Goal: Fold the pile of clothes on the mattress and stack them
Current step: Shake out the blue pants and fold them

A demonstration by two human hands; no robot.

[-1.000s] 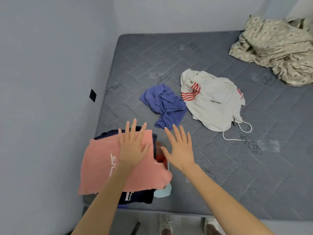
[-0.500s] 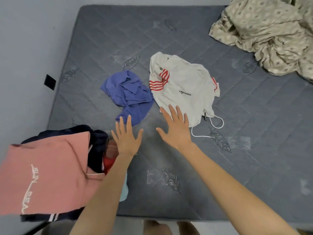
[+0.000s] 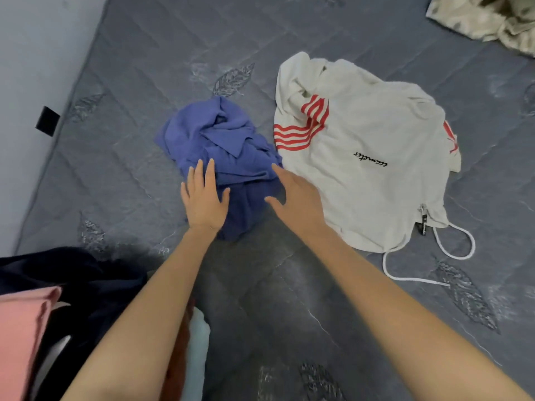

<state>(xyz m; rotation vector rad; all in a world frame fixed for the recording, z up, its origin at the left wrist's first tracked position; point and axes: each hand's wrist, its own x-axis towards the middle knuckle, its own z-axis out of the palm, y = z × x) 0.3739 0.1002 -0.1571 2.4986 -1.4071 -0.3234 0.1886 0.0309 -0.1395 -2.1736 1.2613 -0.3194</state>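
Both hands (image 3: 204,198) (image 3: 298,198) reached forward onto blue garment (image 3: 220,140).

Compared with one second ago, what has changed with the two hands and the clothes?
The left hand lifted off the pink top, which it was pressing flat, and moved forward to the crumpled blue garment. The right hand also reached forward, to that garment's right edge. Both are open; neither grips it yet. The blue garment, the white hoodie and the pink top lie as before.
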